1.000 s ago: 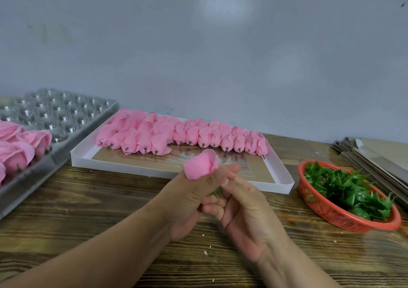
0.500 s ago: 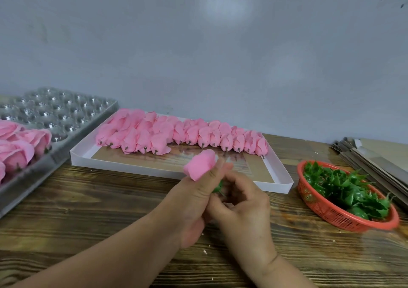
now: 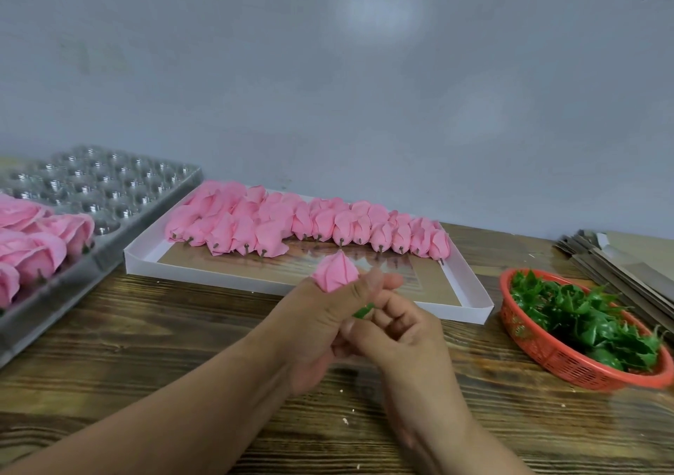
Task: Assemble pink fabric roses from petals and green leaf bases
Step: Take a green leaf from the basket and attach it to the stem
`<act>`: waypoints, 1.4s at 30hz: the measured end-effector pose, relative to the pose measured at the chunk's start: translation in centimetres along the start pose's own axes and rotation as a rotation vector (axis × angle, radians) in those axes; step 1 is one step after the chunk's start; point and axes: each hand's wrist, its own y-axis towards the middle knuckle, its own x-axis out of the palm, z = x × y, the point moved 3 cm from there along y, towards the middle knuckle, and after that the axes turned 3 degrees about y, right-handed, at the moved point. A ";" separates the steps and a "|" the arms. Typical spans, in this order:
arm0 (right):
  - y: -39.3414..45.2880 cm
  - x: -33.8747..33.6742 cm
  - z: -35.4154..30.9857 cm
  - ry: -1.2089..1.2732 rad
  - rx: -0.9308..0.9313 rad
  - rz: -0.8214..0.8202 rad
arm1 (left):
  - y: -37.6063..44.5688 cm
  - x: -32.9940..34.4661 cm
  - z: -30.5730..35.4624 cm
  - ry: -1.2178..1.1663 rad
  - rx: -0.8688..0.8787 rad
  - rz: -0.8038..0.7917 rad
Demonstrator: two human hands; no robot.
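Observation:
My left hand [image 3: 321, 314] grips a pink fabric rose bud [image 3: 334, 269] that sticks up above its fingers. A green leaf base [image 3: 363, 310] peeks out just below the bud, between both hands. My right hand [image 3: 397, 332] is curled against the left one, its fingers on the leaf base; the contact itself is mostly hidden. Behind the hands lies a white tray [image 3: 204, 274] holding a row of several pink buds [image 3: 302, 223] with short stems.
A red basket [image 3: 539, 350] of green leaf bases [image 3: 583, 318] sits at the right. At the left, a clear moulded tray [image 3: 102, 190] holds finished pink roses [image 3: 40, 241]. Flat cardboard pieces [image 3: 620, 259] lie at the far right on the wooden table [image 3: 146, 347].
My right hand has turned knuckles-up and closed in against the left hand under the bud. The green leaf base now shows between the hands. The bud stays in place.

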 end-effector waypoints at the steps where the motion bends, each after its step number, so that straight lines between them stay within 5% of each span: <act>1: -0.1 -0.1 -0.1 -0.125 -0.069 0.027 | 0.1 -0.1 -0.3 0.002 -0.001 0.035; 3: -0.1 -0.2 -0.2 -0.311 -0.148 0.065 | 0.2 0.0 -0.6 -0.011 0.000 0.089; 6: 0.0 -0.3 0.1 -0.200 -0.075 0.073 | 0.1 0.0 -0.8 0.057 0.000 0.091; 12: 0.2 -0.1 0.4 0.174 0.228 -0.102 | -0.2 -0.6 0.3 0.096 -0.018 -0.199; 21: 0.1 -0.2 0.3 0.271 0.306 -0.272 | -1.1 0.1 1.7 0.189 0.006 -0.487; 27: 0.7 -1.3 0.8 0.099 0.321 -0.160 | 0.3 -1.5 0.1 0.214 -0.005 -0.154; 33: 1.6 -4.0 -0.6 -0.200 0.064 0.201 | 0.1 -1.9 0.4 0.651 0.204 0.044; 42: 1.1 -3.5 -1.3 -0.200 -0.050 0.261 | 0.0 -0.5 0.7 0.752 0.345 -0.026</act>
